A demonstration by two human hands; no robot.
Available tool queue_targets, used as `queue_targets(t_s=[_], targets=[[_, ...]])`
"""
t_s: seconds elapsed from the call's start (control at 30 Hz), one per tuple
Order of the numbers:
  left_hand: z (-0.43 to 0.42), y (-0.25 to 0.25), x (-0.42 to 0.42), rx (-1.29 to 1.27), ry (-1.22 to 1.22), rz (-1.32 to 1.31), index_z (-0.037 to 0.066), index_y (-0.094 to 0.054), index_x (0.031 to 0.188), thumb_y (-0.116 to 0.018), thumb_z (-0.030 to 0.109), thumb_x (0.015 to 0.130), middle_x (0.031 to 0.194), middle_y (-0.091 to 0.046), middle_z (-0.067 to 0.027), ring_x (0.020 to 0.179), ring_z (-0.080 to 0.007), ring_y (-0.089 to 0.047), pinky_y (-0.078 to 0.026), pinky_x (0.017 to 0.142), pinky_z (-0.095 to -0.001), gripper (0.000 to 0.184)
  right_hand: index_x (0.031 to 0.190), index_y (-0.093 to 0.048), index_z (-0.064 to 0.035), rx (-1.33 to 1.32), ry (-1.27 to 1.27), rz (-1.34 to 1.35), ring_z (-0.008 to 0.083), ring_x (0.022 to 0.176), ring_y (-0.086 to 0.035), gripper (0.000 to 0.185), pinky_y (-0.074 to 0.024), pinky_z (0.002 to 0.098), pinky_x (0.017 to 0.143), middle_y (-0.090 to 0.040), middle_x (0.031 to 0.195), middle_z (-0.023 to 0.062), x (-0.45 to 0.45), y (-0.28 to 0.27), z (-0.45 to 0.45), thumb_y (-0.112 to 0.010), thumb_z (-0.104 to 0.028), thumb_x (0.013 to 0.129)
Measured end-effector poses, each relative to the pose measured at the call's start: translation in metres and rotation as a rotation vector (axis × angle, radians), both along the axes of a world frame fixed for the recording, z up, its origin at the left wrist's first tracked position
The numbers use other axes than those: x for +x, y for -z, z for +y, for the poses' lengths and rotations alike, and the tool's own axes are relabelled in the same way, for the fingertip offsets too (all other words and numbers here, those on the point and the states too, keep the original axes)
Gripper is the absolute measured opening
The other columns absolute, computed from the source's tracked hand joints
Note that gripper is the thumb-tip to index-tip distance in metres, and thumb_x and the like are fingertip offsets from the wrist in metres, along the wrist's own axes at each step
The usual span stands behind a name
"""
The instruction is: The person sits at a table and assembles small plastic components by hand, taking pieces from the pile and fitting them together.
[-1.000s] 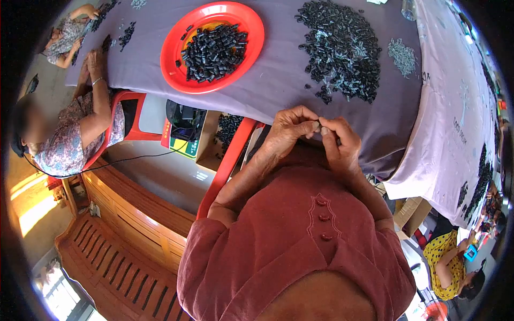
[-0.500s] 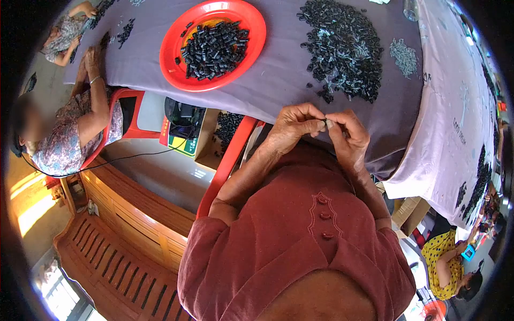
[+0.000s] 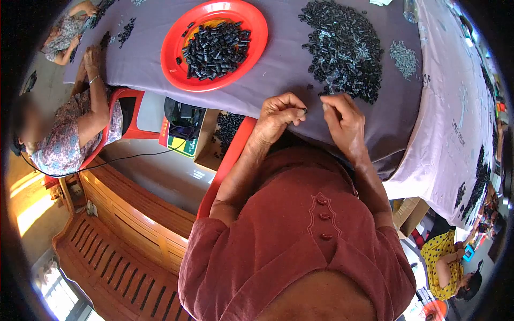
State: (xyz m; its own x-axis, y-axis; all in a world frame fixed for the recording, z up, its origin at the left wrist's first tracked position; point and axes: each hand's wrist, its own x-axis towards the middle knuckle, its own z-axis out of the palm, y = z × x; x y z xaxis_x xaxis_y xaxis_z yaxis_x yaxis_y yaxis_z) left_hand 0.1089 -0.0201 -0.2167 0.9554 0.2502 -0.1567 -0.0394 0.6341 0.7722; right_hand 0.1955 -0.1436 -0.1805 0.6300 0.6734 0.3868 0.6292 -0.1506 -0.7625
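A small black piece [image 3: 304,111] is pinched between the thumb and fingertips of my left hand [image 3: 277,116], near the table edge. To its right, my right hand [image 3: 345,122] is apart from it, thumb and forefinger slightly separated, with nothing visible between them. Just beyond my right hand lies a large pile of small black parts [image 3: 342,51], with clear bits mixed in. A heap of black pieces [image 3: 217,51] sits on a red plate [image 3: 172,61] farther left. Right of the large pile is a small pile of clear pieces [image 3: 404,59].
A co-worker [image 3: 69,128] sits at the left, hands on the cloth-covered table [image 3: 278,69]. Another person in yellow [image 3: 441,262] is at the lower right. A red chair [image 3: 227,166] stands beside my left arm, with a carton [image 3: 209,142] of black parts beyond it.
My hands, together at their fingertips before, have come apart. My left hand has moved left with the small black piece, while my right hand has shifted slightly up toward the large pile.
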Motion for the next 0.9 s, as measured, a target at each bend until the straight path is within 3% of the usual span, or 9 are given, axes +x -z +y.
queue_targets(t_s=[0.23, 0.33, 0.37, 0.5, 0.6, 0.73, 0.9], targets=[[0.009, 0.018, 0.004, -0.193, 0.154, -0.191, -0.001, -0.049, 0.07, -0.052, 0.004, 0.065, 0.063, -0.05, -0.0069, 0.055, -0.009, -0.046, -0.038, 0.052, -0.0185, 0.008, 0.074, -0.047, -0.0054, -0.246, 0.017, -0.397, 0.0223, 0.055, -0.049, 0.014, -0.0413, 0.0298, 0.047, -0.043, 0.068, 0.0066, 0.028, 0.026, 0.026, -0.052, -0.005, 0.061], [0.009, 0.015, 0.004, -0.194, 0.148, -0.19, -0.002, -0.049, 0.071, -0.051, 0.004, 0.066, 0.064, -0.05, -0.007, 0.056, -0.0093, -0.046, -0.038, 0.052, -0.0188, 0.008, 0.078, -0.049, -0.0047, -0.384, -0.019, -0.391, 0.0214, 0.062, -0.05, 0.017, -0.0414, 0.0295, 0.052, -0.045, 0.071, 0.0063, 0.023, 0.028, 0.033, -0.054, -0.004, 0.062], [0.01, 0.015, 0.004, -0.189, 0.154, -0.181, -0.002, -0.048, 0.071, -0.051, 0.004, 0.066, 0.064, -0.05, -0.0072, 0.056, -0.0094, -0.046, -0.038, 0.053, -0.019, 0.008, 0.073, -0.047, -0.0049, -0.313, -0.048, -0.435, 0.0204, 0.058, -0.05, 0.014, -0.0419, 0.029, 0.049, -0.044, 0.067, 0.0063, 0.025, 0.027, 0.033, -0.053, -0.006, 0.061], [0.01, 0.014, 0.002, -0.2, 0.173, -0.163, -0.002, -0.048, 0.071, -0.05, 0.004, 0.066, 0.066, -0.05, -0.0076, 0.056, -0.0096, -0.046, -0.038, 0.053, -0.0195, 0.007, 0.077, -0.049, -0.0043, -0.098, 0.045, -0.325, 0.0219, 0.061, -0.051, 0.014, -0.0421, 0.029, 0.052, -0.049, 0.07, 0.0074, 0.034, 0.015, 0.016, -0.051, -0.002, 0.064], [0.01, 0.016, 0.004, -0.211, 0.192, -0.199, -0.002, -0.048, 0.071, -0.05, 0.004, 0.067, 0.066, -0.05, -0.0076, 0.057, -0.0096, -0.046, -0.039, 0.054, -0.0197, 0.007, 0.077, -0.049, -0.0043, -0.094, 0.084, -0.178, 0.0228, 0.06, -0.05, 0.013, -0.0413, 0.029, 0.052, -0.048, 0.068, 0.0078, 0.041, 0.015, -0.002, -0.049, 0.0, 0.064], [0.013, 0.015, 0.005, -0.198, 0.203, -0.193, -0.001, -0.048, 0.071, -0.049, 0.004, 0.067, 0.066, -0.049, -0.0077, 0.058, -0.0097, -0.046, -0.039, 0.055, -0.02, 0.007, 0.08, -0.05, -0.0051, -0.172, 0.021, -0.223, 0.0244, 0.062, -0.05, 0.016, -0.0409, 0.0306, 0.053, -0.047, 0.072, 0.0081, 0.037, 0.024, -0.009, -0.048, 0.0, 0.065], [0.017, 0.015, 0.003, -0.153, 0.182, -0.177, -0.002, -0.048, 0.072, -0.049, 0.003, 0.068, 0.067, -0.049, -0.0085, 0.06, -0.0103, -0.047, -0.039, 0.055, -0.0206, 0.006, 0.084, -0.049, -0.0068, -0.214, 0.112, -0.238, 0.0256, 0.063, -0.049, 0.019, -0.0407, 0.032, 0.052, -0.046, 0.073, 0.0083, 0.034, 0.025, -0.001, -0.048, -0.005, 0.066]])
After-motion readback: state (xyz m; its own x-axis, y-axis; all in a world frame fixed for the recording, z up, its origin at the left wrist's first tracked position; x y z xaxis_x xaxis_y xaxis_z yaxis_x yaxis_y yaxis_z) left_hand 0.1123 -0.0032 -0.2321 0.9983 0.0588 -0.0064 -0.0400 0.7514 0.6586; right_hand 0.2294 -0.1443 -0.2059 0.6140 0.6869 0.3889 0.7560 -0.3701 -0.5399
